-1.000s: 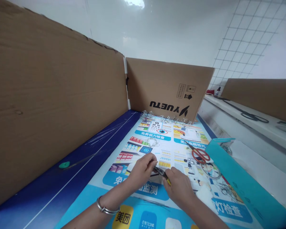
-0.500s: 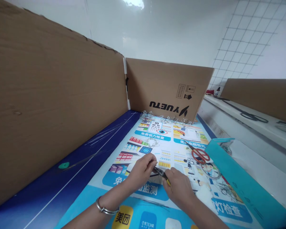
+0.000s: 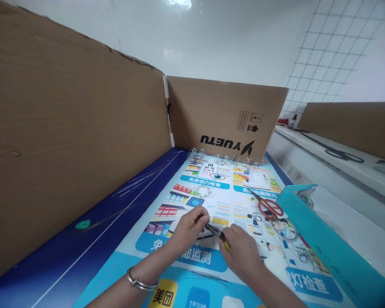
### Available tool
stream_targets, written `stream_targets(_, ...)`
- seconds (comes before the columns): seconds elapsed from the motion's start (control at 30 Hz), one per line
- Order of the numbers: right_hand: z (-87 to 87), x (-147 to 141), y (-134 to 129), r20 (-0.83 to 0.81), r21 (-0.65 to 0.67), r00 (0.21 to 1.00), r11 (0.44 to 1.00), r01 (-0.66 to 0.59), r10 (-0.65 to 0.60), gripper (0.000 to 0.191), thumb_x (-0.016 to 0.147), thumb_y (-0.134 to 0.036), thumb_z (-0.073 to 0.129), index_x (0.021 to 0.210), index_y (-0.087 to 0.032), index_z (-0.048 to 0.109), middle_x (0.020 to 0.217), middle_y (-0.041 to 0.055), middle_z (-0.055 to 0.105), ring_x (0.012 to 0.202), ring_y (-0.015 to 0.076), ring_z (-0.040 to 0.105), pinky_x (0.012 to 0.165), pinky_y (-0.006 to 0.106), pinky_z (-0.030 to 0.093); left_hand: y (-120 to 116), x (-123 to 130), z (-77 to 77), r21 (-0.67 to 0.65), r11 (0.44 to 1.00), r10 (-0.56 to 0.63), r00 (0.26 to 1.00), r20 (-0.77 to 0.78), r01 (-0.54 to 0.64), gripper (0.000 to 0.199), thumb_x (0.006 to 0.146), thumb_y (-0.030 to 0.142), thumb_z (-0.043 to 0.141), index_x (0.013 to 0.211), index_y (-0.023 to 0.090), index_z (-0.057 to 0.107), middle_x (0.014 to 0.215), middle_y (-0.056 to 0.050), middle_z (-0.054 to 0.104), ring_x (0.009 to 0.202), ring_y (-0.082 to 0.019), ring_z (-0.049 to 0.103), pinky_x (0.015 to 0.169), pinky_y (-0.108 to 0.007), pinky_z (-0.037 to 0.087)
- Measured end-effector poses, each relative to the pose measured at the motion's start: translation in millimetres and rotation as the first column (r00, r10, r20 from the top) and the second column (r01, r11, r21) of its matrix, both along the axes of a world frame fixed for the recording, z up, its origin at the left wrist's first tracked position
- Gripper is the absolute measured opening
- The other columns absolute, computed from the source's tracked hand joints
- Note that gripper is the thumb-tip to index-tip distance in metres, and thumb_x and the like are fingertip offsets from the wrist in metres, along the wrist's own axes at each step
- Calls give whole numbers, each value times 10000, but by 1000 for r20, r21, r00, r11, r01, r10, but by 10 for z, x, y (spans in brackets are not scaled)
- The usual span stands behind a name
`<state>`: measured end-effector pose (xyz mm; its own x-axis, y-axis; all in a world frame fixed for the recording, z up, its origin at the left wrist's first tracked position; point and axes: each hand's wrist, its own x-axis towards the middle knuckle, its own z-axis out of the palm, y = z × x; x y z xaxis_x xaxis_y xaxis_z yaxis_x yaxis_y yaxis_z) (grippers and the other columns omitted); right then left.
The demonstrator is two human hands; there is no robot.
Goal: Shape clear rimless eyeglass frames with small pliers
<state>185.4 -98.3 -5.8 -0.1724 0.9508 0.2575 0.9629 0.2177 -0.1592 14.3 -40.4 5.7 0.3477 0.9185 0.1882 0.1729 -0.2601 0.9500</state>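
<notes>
My right hand is wrapped round a pair of pliers with yellow and black handles. Their jaws point toward my left hand, whose thumb and fingers are pinched together on a thin wire right at the jaw tips. Most of that wire is hidden by the fingers; a fine loop of it shows faintly. Below my hands, several thin dark wire strands lie on the printed sheet. Beyond them rests a small wire ring.
Red-handled scissors, a wire coil, wire bits and a white fluffy piece lie to the right, beside a teal box. A green-handled tool is at left. Cardboard panels stand behind and left.
The view has shifted very slightly. My left hand has moved a little to the left; both hands keep their grip, and the pliers stay at the left fingertips.
</notes>
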Motion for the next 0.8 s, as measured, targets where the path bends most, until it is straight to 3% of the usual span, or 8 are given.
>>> stream_targets(0.27,-62,26,32,-46,-30,999,1000,-6,5,114,816,-303,423,805,-221,501,805,8,511,754,140,477,592,231,280,60,18,-66,-152,987,-39,996,81,51,165,800,325,437,755,172,482,708,11,513,619,-104,481,578,-210,417)
stream_targets(0.8,-86,55,110,-130,-81,991,996,-26,15,80,795,-269,453,779,-218,513,787,14,511,737,145,468,603,235,307,102,38,-50,-240,970,2,989,150,35,165,805,311,446,733,163,460,629,31,403,574,-83,361,540,-179,326)
